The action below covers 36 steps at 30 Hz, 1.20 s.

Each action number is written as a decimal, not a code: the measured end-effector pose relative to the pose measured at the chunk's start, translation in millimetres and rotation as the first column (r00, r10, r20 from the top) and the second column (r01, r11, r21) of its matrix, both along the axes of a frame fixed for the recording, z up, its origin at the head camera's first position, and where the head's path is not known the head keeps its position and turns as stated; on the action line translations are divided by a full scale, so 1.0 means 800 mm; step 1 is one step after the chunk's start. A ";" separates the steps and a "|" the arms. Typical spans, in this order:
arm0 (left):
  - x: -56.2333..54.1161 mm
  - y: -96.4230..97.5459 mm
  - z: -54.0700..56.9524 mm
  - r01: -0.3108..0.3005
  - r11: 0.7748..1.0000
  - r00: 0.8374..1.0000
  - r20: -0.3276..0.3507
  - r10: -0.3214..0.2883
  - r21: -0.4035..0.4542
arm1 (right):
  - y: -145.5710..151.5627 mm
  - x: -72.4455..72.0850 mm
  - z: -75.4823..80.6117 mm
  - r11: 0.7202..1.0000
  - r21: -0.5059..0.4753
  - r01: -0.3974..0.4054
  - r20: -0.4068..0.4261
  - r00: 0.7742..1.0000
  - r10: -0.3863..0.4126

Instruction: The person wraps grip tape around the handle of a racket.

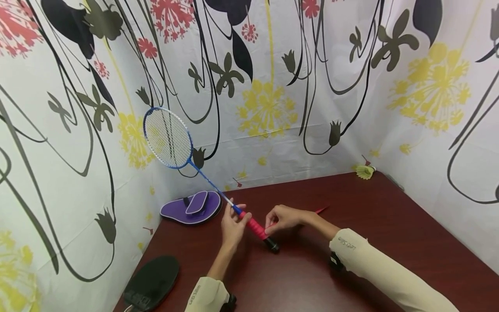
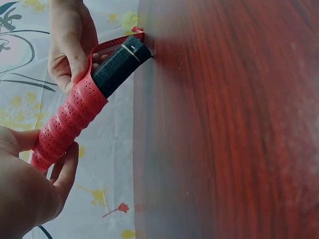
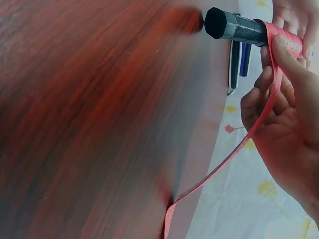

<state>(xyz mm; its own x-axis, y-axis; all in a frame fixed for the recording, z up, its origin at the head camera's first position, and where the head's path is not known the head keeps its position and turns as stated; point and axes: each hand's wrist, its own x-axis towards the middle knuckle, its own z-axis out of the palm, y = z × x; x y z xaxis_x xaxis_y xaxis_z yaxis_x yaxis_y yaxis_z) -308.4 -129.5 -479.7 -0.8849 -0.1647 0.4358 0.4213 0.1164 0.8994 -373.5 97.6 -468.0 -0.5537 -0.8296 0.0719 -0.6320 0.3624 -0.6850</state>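
A blue and white badminton racket (image 1: 208,179) is tilted over the dark red table, its strung head up to the left. Perforated red grip tape (image 2: 70,119) winds in overlapping turns round most of the handle, while the black butt end (image 3: 241,29) is bare. My left hand (image 1: 232,227) holds the handle near the cone, thumb and fingers round the taped part. At the lower edge of the wrapping, my right hand (image 1: 286,218) pinches the tape between thumb and fingers. From there the loose strip (image 3: 219,169) trails past the right palm to the table.
A purple paddle case (image 1: 195,208) lies at the table's back left edge. Nearer on the left is a black table tennis paddle (image 1: 152,279). A yellow shuttlecock (image 1: 364,172) rests in the far right corner. Floral cloth (image 1: 269,160) hangs behind and beside the table (image 1: 331,277).
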 end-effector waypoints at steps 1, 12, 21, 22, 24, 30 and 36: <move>0.000 -0.001 -0.001 0.005 1.000 1.000 0.005 -0.005 0.001 | 0.000 0.000 0.001 1.000 0.001 0.000 0.004 1.000 0.000; 0.007 -0.009 0.001 0.056 0.996 0.997 0.057 -0.059 0.065 | -0.010 0.003 0.003 0.999 0.036 0.034 0.049 0.998 -0.036; 0.004 -0.013 0.001 0.122 0.982 0.987 0.091 -0.136 0.142 | -0.016 0.004 0.007 0.995 0.092 -0.025 0.037 0.999 0.022; 0.004 -0.013 0.001 0.118 0.984 0.987 0.092 -0.131 0.132 | -0.017 0.004 0.007 0.995 0.095 -0.029 0.030 0.999 0.027; 0.004 -0.012 0.003 0.104 0.991 0.991 0.075 -0.110 0.086 | -0.017 0.005 0.007 0.995 0.093 -0.027 0.022 0.999 0.025; 0.008 -0.006 0.005 0.004 0.999 1.000 0.030 -0.003 -0.044 | -0.018 0.008 0.006 0.998 0.051 0.027 -0.034 0.999 -0.026; 0.009 0.004 0.007 -0.027 0.997 0.999 -0.021 0.025 -0.066 | -0.027 0.013 -0.002 0.999 -0.009 0.031 -0.120 0.992 -0.032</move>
